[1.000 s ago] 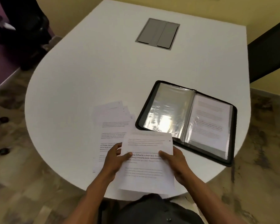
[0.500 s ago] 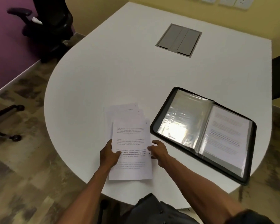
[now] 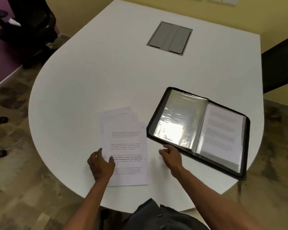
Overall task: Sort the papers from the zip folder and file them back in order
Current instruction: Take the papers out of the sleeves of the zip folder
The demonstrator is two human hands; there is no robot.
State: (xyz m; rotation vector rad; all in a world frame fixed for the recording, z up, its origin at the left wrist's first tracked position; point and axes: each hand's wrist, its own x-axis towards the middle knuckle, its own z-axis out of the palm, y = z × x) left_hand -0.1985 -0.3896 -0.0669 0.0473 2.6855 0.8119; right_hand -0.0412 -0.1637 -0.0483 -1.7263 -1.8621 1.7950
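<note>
Papers lie fanned near the table's near edge, your left hand resting on them, fingers loosely spread. Your right hand, fingers curled and empty, nears the open zip folder. Steady its edge before pulling the next sheet.

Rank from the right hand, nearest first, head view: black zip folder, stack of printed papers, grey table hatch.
1. Black zip folder: beside the right hand, near edge at its fingers.
2. Stack of printed white papers: to its left.
3. Grey rectangular table hatch: far, mid-table.
</note>
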